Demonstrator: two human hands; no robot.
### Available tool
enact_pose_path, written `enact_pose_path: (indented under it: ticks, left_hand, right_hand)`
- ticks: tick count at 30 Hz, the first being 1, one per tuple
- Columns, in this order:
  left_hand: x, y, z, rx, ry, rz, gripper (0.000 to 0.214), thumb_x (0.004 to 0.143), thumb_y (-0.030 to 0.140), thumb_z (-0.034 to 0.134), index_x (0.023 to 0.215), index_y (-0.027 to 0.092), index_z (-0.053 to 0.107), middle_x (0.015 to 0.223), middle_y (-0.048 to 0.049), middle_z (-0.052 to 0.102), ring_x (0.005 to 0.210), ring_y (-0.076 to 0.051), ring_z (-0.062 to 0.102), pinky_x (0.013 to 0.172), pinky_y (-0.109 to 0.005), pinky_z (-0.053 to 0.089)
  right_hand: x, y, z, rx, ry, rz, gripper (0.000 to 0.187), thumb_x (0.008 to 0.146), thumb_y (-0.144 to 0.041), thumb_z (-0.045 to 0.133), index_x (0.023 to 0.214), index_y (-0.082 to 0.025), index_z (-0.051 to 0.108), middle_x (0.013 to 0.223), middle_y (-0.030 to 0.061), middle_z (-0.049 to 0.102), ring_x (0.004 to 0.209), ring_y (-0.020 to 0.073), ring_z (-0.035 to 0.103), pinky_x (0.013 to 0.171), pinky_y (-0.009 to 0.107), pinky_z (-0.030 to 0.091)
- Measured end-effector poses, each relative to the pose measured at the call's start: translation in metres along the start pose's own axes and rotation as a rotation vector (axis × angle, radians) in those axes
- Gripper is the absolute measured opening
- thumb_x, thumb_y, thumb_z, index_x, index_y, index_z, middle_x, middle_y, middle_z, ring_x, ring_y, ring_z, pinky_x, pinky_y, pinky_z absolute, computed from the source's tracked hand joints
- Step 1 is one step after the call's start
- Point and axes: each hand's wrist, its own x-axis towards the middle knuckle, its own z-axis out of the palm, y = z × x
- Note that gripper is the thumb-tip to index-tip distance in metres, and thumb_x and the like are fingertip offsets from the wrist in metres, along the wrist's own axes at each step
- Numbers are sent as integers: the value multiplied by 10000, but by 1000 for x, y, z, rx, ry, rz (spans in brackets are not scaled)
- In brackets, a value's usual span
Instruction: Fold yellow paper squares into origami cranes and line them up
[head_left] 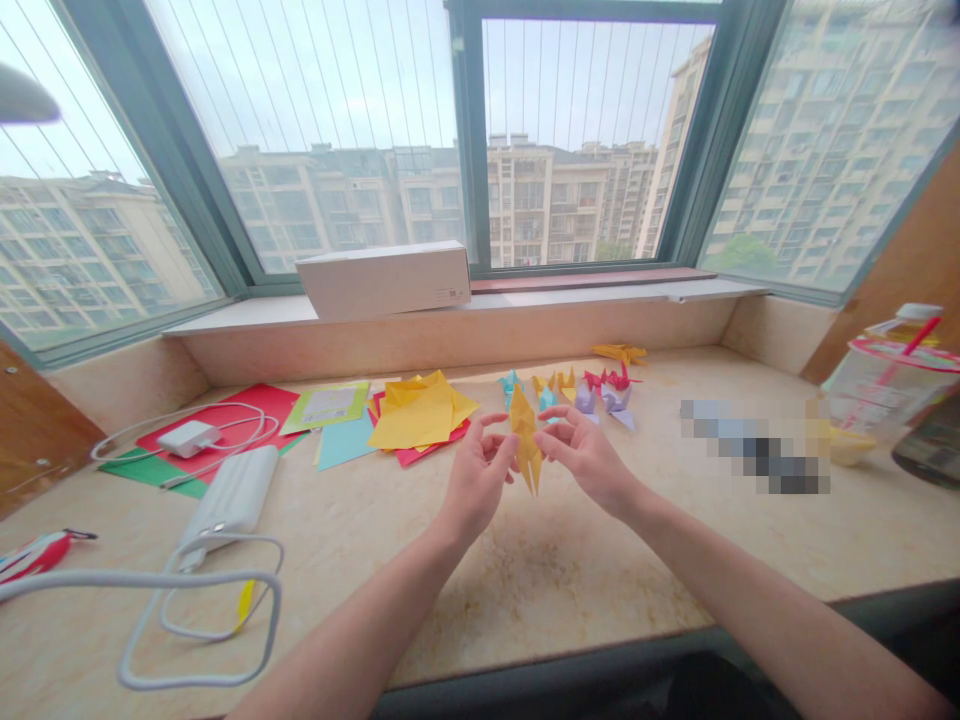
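Note:
A folded yellow paper figure (526,440) hangs upright above the stone sill, pinched from both sides. My left hand (477,470) grips its left edge with thumb and fingers closed. My right hand (583,450) pinches the right edge, its other fingers curled. Just behind them lie several small folded paper figures (600,390) in blue, yellow, red and lilac. A loose pile of yellow sheets (420,410) rests on red paper to the left.
Coloured sheets (337,425) spread at the back left, with a white charger (189,437) on them. A white power bank (234,492) and looping cable (202,620) lie at the left. A white box (382,280) sits on the ledge. A plastic cup (889,385) stands far right.

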Motion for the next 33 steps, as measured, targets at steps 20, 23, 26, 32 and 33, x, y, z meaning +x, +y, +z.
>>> enact_pose_path:
  ticks: [20,23,26,32,33]
  left_hand:
    - [-3,0,4,-1,-63,24,472,852,332,661,1279,165,548,967,-91,695,735,-181,691,622,-278,546]
    - [-4,0,4,-9,-88,44,388,854,351,661,1196,184,587,981,-79,692,743,-176,693,621,-265,535]
    - [-4,1,3,-1,-98,67,302,862,376,650,1093,183,621,963,-64,683,730,-165,686,579,-236,500]
    - [-3,0,2,-20,-80,60,276,854,381,659,1025,167,626,876,-40,664,644,-132,649,544,-219,471]
    - [-2,0,2,-20,-69,56,277,850,379,662,1023,166,626,892,-43,662,659,-137,656,550,-221,478]
  right_hand:
    - [2,4,-1,29,-47,-6,285,800,-376,710,996,-219,575,746,-7,691,652,146,614,661,306,482]
    - [1,2,0,10,-46,-15,265,801,-401,704,949,-217,583,736,-5,679,639,146,604,644,306,476]
    - [0,1,0,-1,-45,-26,265,800,-430,704,910,-215,591,707,-12,663,609,138,587,619,298,454]
    - [0,0,0,-16,-32,-19,278,784,-436,724,897,-205,618,658,-23,634,590,134,578,610,293,435]
    - [0,0,0,-18,-29,-14,278,786,-435,722,902,-203,623,665,-19,639,594,136,582,611,295,438]
